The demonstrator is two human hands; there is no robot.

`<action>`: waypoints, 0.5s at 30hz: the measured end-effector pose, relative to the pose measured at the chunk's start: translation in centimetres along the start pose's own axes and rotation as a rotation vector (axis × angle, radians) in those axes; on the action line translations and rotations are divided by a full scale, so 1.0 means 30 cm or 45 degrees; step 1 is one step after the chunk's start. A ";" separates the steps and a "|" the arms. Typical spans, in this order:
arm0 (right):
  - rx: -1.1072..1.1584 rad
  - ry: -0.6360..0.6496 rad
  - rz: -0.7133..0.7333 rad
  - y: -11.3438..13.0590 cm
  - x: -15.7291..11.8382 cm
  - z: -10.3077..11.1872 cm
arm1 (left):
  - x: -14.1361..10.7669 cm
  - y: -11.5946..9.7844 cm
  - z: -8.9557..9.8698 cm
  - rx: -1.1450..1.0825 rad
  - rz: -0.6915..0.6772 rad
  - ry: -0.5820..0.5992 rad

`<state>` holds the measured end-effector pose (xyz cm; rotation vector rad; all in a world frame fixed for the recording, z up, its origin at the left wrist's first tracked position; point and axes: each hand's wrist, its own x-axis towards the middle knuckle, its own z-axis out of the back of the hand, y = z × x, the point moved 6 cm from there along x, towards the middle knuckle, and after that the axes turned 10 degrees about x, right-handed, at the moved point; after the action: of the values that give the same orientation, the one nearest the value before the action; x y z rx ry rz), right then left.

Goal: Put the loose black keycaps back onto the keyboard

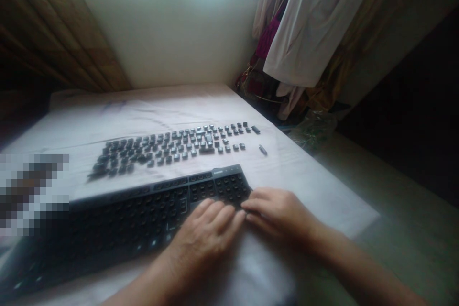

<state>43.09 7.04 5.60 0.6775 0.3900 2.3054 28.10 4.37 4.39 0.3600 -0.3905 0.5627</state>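
Observation:
A black keyboard (pixel 136 217) with its keycaps off lies slanted across the near side of the white-covered surface. My left hand (pixel 211 229) is closed over its near right part, fingers bent on top and thumb along the near edge. At the keyboard's right end, my right hand (pixel 276 213) is closed in a pinch, its fingertips close to my left thumb. Whatever those fingertips hold, if anything, is hidden. Beyond the keyboard, loose black keycaps (pixel 172 146) are laid out in rows. A long keycap (pixel 263 149) sits apart on the right.
The surface is covered by a white cloth (pixel 304 181), its right edge dropping off towards the floor. Behind stands a pale wall (pixel 172 33) under a window. Hanging clothes (pixel 308 28) and a clear plastic bag (pixel 311 129) are at the right; a curtain (pixel 60 24) hangs left.

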 end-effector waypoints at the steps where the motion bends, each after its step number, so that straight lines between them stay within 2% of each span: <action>1: -0.012 0.005 -0.013 0.000 -0.001 -0.002 | 0.000 0.001 0.001 -0.002 -0.003 -0.002; 7: -0.062 0.021 -0.020 0.002 -0.006 -0.004 | 0.001 0.005 0.003 -0.020 -0.022 0.013; 15: -0.030 0.032 -0.041 -0.004 -0.010 0.000 | -0.006 0.009 0.013 -0.002 -0.028 -0.095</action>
<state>43.35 6.94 5.44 0.6270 0.3817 2.2863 27.71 4.33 4.71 0.3839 -0.4587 0.5284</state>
